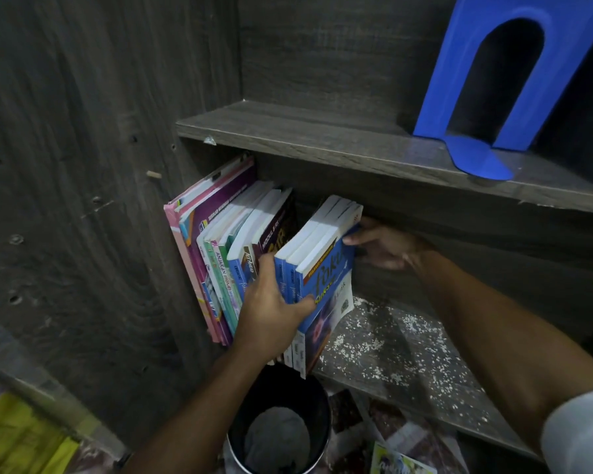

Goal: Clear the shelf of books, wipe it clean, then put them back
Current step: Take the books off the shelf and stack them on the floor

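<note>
A row of books [226, 241] leans against the left wall of a dark wooden shelf [408, 340]. My left hand [271, 313] grips the spines of a small bunch of blue books [322, 265], tilted and partly out over the shelf's front edge. My right hand [384, 244] holds the same bunch at its far top corner, fingers curled on the cover. The bare part of the shelf board is speckled with white dust and crumbs.
An upper shelf board [322, 138] carries a blue metal bookend [493, 80]. Below the hands stands a dark round bin [281, 425] with something grey inside. Loose books or magazines [397, 453] lie on the floor. Yellow cloth [18, 436] shows at lower left.
</note>
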The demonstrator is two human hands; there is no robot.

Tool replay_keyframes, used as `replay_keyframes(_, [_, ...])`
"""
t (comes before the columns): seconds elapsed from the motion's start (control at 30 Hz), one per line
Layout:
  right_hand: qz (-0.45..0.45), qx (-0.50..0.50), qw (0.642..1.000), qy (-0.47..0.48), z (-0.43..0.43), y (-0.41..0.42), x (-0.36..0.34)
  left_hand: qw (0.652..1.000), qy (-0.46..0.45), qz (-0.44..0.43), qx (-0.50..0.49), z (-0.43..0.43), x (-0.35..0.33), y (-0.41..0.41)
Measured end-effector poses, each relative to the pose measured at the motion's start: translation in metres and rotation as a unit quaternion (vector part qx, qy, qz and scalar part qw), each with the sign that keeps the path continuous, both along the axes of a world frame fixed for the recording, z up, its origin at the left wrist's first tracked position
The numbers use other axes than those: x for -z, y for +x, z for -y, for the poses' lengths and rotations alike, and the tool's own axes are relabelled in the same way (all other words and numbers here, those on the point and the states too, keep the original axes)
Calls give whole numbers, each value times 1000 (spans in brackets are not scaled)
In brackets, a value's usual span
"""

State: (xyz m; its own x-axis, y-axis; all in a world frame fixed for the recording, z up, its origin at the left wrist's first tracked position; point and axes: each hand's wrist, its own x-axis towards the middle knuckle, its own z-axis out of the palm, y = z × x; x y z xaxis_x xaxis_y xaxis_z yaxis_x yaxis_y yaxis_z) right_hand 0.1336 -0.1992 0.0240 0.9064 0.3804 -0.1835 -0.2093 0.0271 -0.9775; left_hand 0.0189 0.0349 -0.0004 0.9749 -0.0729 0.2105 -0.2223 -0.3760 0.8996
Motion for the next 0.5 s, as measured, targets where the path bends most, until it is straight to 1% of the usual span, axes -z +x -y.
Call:
replay_keyframes(0.17, [5, -23, 1000, 0, 7, -2, -2, 998, -46, -12, 39, 0, 1, -2])
replay_keyframes(0.5, [16, -61, 998, 1, 11, 1, -17, 989, -110, -44, 90, -2, -1, -5])
